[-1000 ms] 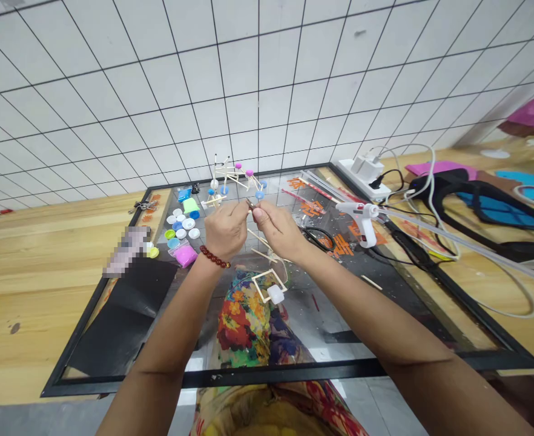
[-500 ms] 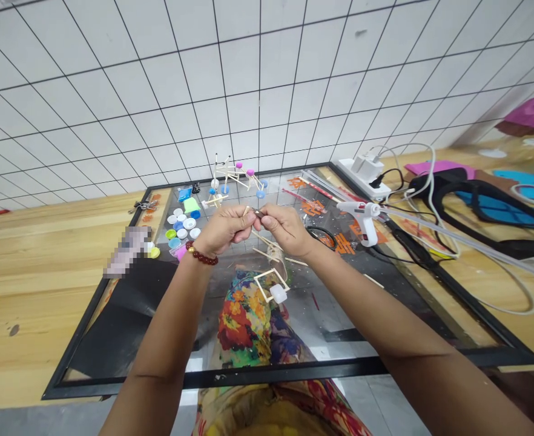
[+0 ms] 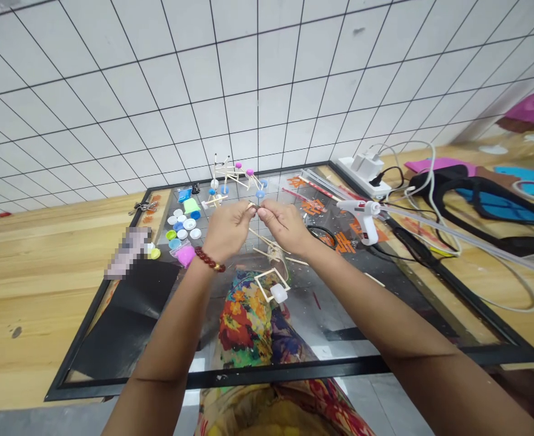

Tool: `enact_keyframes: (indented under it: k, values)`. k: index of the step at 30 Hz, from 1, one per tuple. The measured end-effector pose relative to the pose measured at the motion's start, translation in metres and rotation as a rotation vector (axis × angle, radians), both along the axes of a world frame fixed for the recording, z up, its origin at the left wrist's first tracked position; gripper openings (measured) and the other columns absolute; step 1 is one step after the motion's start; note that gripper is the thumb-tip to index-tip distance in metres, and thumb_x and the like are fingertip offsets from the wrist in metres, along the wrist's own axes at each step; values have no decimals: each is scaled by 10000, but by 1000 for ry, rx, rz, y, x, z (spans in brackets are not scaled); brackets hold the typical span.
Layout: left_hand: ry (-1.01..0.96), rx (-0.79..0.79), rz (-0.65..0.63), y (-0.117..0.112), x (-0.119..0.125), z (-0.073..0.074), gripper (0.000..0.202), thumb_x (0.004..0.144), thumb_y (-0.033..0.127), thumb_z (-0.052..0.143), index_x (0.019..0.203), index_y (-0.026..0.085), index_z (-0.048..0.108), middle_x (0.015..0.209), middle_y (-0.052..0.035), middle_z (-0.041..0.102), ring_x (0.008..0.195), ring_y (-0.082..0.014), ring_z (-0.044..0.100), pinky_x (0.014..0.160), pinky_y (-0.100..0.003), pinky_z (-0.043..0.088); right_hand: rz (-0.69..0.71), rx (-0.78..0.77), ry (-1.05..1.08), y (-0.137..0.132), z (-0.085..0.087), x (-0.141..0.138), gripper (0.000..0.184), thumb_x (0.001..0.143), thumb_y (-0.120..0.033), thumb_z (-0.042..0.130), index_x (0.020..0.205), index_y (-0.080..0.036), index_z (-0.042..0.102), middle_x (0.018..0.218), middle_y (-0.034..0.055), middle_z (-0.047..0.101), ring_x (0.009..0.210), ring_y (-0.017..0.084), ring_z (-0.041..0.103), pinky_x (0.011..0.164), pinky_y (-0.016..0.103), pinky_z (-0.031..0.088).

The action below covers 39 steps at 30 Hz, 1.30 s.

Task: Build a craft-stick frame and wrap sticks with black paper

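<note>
My left hand (image 3: 231,227), with a bead bracelet (image 3: 210,259) at the wrist, is closed in a pinch on a thin wooden stick (image 3: 250,205), mostly hidden by the fingers. My right hand (image 3: 285,227) is closed too, its thumb and fingers pinching a small dark piece (image 3: 257,207) whose kind I cannot make out. The fingertips of both hands meet above the glass. Below them lie several loose wooden sticks (image 3: 261,252). Nearer to me is a square frame of sticks (image 3: 258,284) with a whitish translucent block (image 3: 278,293) at its corner.
Stick models with coloured clay (image 3: 230,177) stand by the tiled wall. Small round lids (image 3: 189,224) and a pink clay bag (image 3: 186,255) lie left. To the right are a white glue gun (image 3: 362,221), a power strip (image 3: 369,178) and cables. A black rim (image 3: 285,368) edges the glass.
My left hand has turned, its back now facing up more, and its wrist has shifted right, uncovering the pink bag. The fingertips stay together, slightly higher. My right hand has barely moved.
</note>
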<state>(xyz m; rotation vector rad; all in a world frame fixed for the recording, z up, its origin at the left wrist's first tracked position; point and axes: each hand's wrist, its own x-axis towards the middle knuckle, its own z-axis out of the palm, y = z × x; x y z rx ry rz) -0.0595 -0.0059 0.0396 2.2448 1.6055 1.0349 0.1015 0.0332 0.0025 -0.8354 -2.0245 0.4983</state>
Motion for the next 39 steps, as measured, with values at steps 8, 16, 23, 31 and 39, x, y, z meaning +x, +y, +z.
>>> enact_keyframes:
  k: [8,16,23,31,39]
  values:
    - [-643,-678,-476,8,-25,4,447,790,602,662,762,156,644,433,17,531,340,-45,233,396,-217,134,220,72,35,1,-1,5,519,1004,-584,321,739,-199,545,606,-31,446,555,112,437,593,253,320]
    - [-212,-40,-77,5,2,-6,398,963,457,499,681,183,565,589,-21,582,511,-121,481,533,-256,319,-21,15,16,5,1,4,544,973,-652,294,723,-213,496,616,-4,489,574,140,448,592,278,290]
    - [-512,-75,-118,7,9,-10,429,951,515,511,678,189,567,478,22,519,456,-103,457,510,-236,330,86,-124,158,3,5,4,514,946,-662,386,703,-217,466,610,-26,438,590,128,413,590,276,306]
    - [-909,-233,-225,6,16,-7,486,815,645,647,716,170,609,430,32,539,339,-44,353,370,-190,195,41,69,485,-7,10,-2,263,819,-381,727,994,-195,665,573,-84,408,496,78,344,516,245,361]
    - [-953,-182,-266,7,17,-10,494,824,646,646,695,175,572,449,33,543,363,-50,388,361,-184,217,103,321,401,-8,6,-1,188,890,-257,635,1018,-215,766,749,15,735,580,98,606,570,235,484]
